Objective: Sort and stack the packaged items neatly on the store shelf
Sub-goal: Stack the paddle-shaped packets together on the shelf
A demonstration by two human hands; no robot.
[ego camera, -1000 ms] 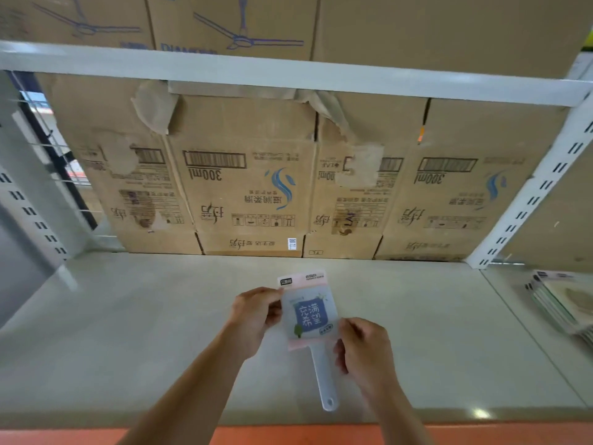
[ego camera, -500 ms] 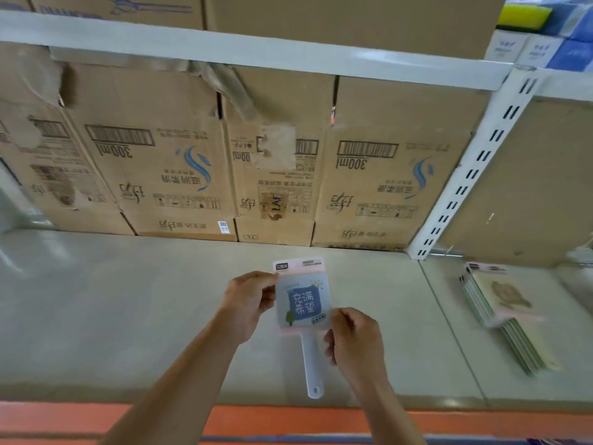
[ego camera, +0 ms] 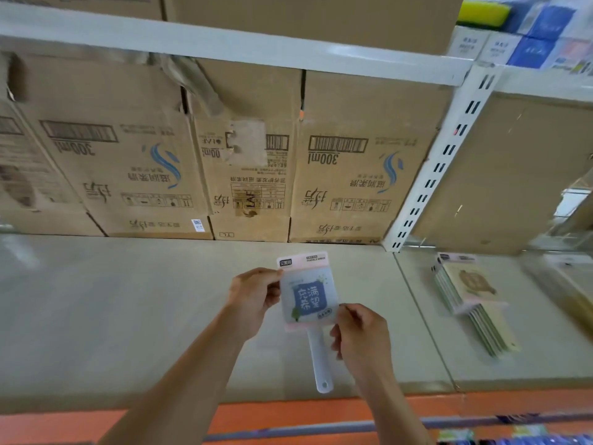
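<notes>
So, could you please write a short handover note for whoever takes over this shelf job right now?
Left hand: pinches the left edge of the packaged mirror. Right hand: pinches its lower right corner.
The mirror is held over the shelf, handle toward the person, in front of the cardboard boxes. A stack of flat packs lies in the next bay to the right.
Done: that stack is started.
Left: probably set this mirror on it, edges squared.
</notes>
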